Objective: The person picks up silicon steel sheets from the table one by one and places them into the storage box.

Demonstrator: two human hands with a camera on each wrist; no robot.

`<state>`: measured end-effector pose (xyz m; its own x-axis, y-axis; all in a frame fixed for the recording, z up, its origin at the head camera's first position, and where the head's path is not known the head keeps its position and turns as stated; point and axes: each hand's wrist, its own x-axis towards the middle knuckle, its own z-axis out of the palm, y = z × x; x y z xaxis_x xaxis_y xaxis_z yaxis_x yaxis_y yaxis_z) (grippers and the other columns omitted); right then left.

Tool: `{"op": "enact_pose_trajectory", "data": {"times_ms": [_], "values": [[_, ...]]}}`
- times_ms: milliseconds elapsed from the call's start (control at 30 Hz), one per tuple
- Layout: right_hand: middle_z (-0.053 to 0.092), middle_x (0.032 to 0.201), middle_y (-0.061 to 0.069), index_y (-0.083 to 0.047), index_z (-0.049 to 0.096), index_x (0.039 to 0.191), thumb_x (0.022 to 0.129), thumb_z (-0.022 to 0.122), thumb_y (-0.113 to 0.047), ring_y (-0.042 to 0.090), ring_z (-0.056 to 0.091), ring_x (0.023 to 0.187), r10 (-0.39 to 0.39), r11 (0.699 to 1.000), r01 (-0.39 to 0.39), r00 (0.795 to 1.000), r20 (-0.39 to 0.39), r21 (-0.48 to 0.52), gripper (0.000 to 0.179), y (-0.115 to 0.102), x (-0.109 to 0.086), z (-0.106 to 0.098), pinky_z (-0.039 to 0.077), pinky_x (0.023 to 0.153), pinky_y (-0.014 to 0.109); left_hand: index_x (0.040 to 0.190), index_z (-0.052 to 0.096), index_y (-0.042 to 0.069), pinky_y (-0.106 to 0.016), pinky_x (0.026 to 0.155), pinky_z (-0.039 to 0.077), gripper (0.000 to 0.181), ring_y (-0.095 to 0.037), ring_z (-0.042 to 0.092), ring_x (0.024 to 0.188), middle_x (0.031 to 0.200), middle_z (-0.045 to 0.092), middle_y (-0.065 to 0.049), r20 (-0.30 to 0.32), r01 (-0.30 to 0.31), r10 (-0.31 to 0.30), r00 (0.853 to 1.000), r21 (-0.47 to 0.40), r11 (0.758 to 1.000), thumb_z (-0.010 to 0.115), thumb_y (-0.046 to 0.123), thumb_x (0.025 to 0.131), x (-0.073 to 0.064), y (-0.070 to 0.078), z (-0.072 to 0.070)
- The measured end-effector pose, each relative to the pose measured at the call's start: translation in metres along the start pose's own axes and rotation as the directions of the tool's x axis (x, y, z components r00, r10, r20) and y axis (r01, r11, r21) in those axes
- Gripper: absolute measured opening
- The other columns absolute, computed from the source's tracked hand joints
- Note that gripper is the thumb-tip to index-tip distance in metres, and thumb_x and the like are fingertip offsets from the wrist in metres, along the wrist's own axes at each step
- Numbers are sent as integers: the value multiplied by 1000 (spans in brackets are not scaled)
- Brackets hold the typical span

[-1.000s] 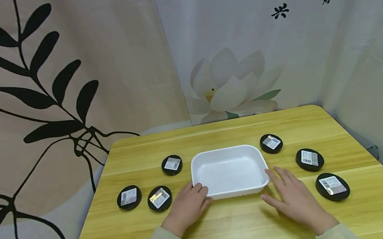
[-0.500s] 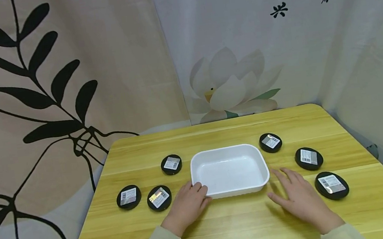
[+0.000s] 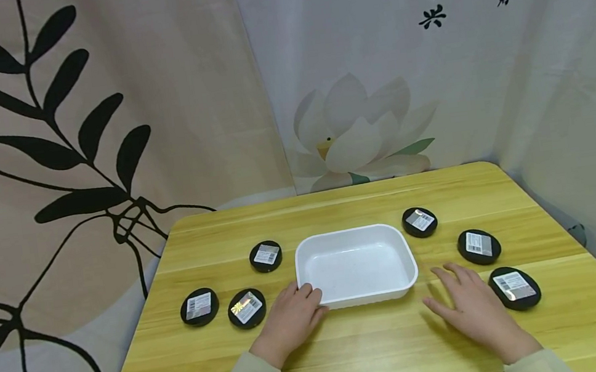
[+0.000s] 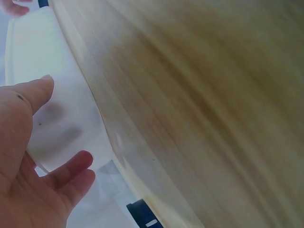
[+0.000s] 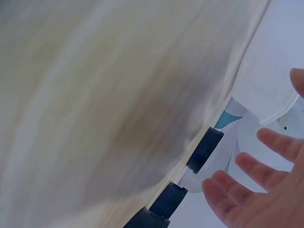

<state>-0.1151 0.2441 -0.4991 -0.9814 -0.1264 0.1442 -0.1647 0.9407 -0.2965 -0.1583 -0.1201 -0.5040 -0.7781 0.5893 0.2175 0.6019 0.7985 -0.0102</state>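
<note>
A white rectangular plastic tray [image 3: 357, 265] lies in the middle of the table. My left hand [image 3: 292, 320] is at its near left corner, with the fingers bent lightly over the rim. In the left wrist view the thumb [image 4: 40, 90] stands in front of the tray's outer wall, its shadow apart from it. My right hand [image 3: 475, 307] is off the tray's right side, fingers spread and holding nothing. It lies between the tray and a flat black round container [image 3: 515, 288] with a barcode label.
More black round containers with labels lie on both sides: on the left [image 3: 198, 307], near the left hand [image 3: 247, 309], at the back left [image 3: 265, 256], back right [image 3: 419, 222] and right [image 3: 479, 247]. Another is mostly hidden by the left sleeve. Behind the wooden table [image 3: 375, 356] hangs a printed curtain.
My right hand has drawn away from the tray's right rim, moving right toward the black containers. The left hand stays at the tray's corner, and the tray has not moved.
</note>
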Motion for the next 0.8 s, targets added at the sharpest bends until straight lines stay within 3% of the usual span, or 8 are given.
{"op": "enact_pose_trajectory", "data": {"times_ms": [200, 800], "values": [[48, 144, 30, -5, 54, 142, 93, 65, -56, 53, 44, 130, 17, 1000, -17, 1000, 4, -4, 72, 3, -2, -2, 36, 106, 69, 95, 55, 20, -29, 75, 45, 22, -15, 44, 84, 88, 53, 6, 7, -3, 3, 1000, -33, 999, 61, 41, 100, 0, 0, 0], [50, 139, 30, -4, 56, 138, 92, 70, -49, 53, 46, 126, 30, 1000, -30, 999, -28, -8, 66, 14, -6, -6, 40, 99, 70, 97, 56, 19, -29, 76, 46, 22, -15, 44, 85, 89, 52, 5, 12, 4, -4, 1000, -37, 999, 61, 40, 100, 0, 1, 0]]}}
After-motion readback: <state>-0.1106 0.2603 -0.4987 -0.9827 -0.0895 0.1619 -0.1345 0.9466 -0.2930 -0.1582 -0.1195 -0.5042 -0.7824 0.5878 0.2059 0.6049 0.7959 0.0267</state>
